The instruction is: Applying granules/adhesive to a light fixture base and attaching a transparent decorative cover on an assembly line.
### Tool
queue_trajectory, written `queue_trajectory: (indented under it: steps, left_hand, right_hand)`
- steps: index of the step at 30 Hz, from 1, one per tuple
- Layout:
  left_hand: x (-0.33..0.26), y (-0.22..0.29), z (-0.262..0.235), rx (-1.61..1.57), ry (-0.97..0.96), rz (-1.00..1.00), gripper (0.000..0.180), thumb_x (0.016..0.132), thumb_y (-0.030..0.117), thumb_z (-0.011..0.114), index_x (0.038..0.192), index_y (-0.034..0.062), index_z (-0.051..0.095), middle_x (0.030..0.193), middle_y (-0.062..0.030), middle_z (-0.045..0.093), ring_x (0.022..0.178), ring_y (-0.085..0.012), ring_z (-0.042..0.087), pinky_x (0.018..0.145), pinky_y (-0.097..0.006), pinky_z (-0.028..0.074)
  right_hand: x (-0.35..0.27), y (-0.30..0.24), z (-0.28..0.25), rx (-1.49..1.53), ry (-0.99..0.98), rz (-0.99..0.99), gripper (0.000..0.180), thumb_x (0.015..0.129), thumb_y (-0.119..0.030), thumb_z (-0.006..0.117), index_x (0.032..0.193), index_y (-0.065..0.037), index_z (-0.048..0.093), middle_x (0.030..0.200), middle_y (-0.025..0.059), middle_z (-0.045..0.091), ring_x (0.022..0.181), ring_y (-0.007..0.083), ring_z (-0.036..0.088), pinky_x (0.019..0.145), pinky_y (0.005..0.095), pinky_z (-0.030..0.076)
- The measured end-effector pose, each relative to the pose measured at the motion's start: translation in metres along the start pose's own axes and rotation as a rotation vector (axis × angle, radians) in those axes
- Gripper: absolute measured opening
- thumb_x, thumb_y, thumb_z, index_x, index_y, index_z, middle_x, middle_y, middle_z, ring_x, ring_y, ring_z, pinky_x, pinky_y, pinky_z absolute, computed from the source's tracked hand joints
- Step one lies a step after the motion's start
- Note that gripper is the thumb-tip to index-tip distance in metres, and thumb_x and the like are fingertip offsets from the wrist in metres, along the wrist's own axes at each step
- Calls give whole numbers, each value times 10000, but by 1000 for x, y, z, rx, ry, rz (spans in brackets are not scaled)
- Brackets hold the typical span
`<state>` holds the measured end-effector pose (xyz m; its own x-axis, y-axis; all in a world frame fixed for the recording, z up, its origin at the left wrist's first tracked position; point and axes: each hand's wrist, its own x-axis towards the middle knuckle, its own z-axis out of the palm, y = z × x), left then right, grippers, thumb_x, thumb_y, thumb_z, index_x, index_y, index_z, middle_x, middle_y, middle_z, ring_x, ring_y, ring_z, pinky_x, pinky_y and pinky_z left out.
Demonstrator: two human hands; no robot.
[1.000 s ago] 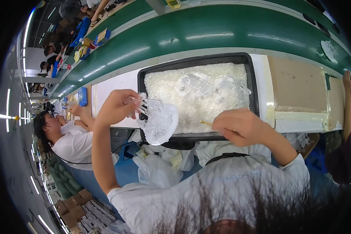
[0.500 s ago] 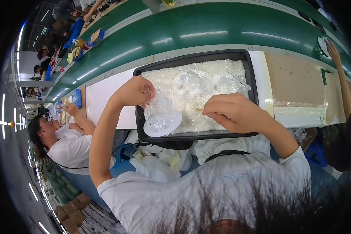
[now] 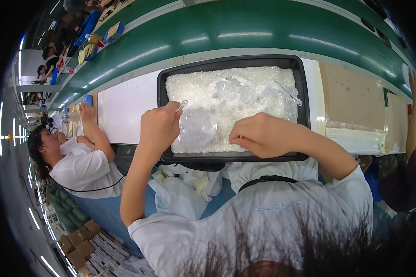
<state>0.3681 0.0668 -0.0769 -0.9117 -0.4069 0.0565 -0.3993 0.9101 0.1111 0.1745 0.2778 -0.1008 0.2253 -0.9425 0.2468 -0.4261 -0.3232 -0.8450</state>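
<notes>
A black rectangular tray (image 3: 231, 61) in front of me is filled with small clear, glittering beads (image 3: 194, 85). At its left side my left hand (image 3: 159, 127) pinches a small clear piece (image 3: 184, 104) between thumb and fingertips. Just beside and below that piece is a pale translucent disc (image 3: 198, 130) over the beads; whether the two are joined I cannot tell. My right hand (image 3: 263, 135) is closed low over the beads at the tray's near right, fingertips pressed together; what they hold is hidden. Clear shapes (image 3: 231, 87) lie on the beads at the back.
Beyond the tray runs a green conveyor belt (image 3: 245, 30). Brown cardboard (image 3: 353, 94) covers the bench to the right, a white board (image 3: 127, 113) to the left. White plastic bags (image 3: 182, 196) hang below the near edge. A co-worker (image 3: 81, 159) sits at left, another person's arm (image 3: 413, 111) reaches at right.
My left hand has turned and lowered, and the disc now appears flatter and a little farther from me. The thin yellowish stick at my right fingertips is no longer visible.
</notes>
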Motion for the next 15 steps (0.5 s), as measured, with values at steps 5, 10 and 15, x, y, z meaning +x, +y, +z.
queue_trajectory:
  steps: [5,10,15]
  left_hand:
    - [-7,-1,9,48,99,8,104,843,121,677,925,68,644,647,-141,650,575,-342,636,547,-427,487]
    - [0,3,10,67,115,71,103,833,127,678,869,76,597,615,-110,620,539,-324,606,492,-410,459]
    - [-2,2,13,71,89,151,98,828,115,668,855,65,589,611,-107,614,544,-305,611,500,-405,459]
  right_hand:
    - [-2,16,1,-119,-23,16,71,883,-60,612,937,-15,610,857,145,634,752,337,633,682,395,513]
    - [11,16,11,-54,118,-69,66,876,-43,622,937,-17,614,866,141,643,767,331,641,673,384,519]
    - [-1,14,2,-1,16,27,57,871,-21,623,928,-21,624,877,133,643,776,327,639,671,377,517]
